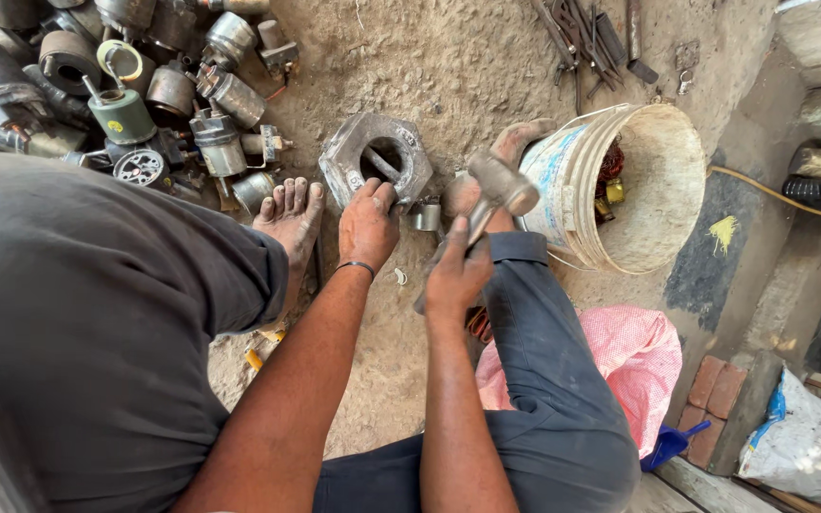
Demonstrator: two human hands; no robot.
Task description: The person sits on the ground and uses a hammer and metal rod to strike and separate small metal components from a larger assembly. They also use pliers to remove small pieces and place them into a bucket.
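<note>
I sit on sandy ground with my bare feet forward. My left hand [368, 223] presses on the near edge of a big hexagonal metal block [375, 157] that has a round hole with a rod inside. My right hand [458, 271] grips the handle of a steel hammer [501, 185], its head raised just right of the block. A small metal ring [425, 217] lies between the hands.
A heap of old motor housings and cylinders [144, 95] fills the upper left. A white plastic bucket [653, 190] lies tipped at the right with copper-wound parts inside. Hand tools [586, 38] lie at the top, a pink sack [634, 366] by my right leg.
</note>
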